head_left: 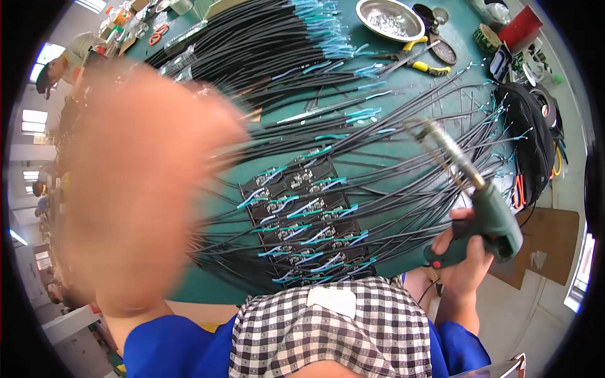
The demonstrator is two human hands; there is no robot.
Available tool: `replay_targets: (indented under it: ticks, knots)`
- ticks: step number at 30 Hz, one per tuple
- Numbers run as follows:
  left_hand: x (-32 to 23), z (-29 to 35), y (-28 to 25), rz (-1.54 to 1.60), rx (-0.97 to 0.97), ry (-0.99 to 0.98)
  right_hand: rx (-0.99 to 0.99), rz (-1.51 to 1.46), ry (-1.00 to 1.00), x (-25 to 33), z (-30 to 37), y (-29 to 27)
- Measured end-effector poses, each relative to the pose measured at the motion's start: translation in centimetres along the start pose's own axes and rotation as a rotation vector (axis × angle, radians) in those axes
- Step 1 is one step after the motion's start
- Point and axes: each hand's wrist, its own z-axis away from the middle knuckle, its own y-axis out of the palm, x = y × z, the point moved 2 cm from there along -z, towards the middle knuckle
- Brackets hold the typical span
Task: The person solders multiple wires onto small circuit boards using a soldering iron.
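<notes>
**Left hand raised, right hand on green tool**

Left hand: blurred, close to the lens; cannot tell whether its fingers hold anything. Right hand: well apart from it, wrapped around the tool's handle.

Green table bears all work. Black cable bundle lies at the far side, teal ends to the right; likely light and springy, best gripped by the black jackets.

Board panel lies near the apron, crossed by wires; presumably stiff but fragile, to be taken by its edges.

Tool is right of the panel, metal barrel tilted up and leftward. Judged rigid, moderately heavy; hold by the handle, as the barrel may be hot.

Metal bowl holds small shiny bits; yellow-handled pliers lie near it.
</notes>
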Motion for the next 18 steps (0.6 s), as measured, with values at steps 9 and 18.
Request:
replay_targets:
  ticks: [9, 18]
  knots:
    - [-1.6, 8.8, 10.8, 0.277, 0.123, -0.065, 0.337, 0.254, 0.194, 2.1, -0.2, 0.7]
    - [-1.2, 9.2, 11.1, 0.315, 0.113, -0.121, 0.507, 0.59, 0.262, 3.1, -2.9, 3.9]
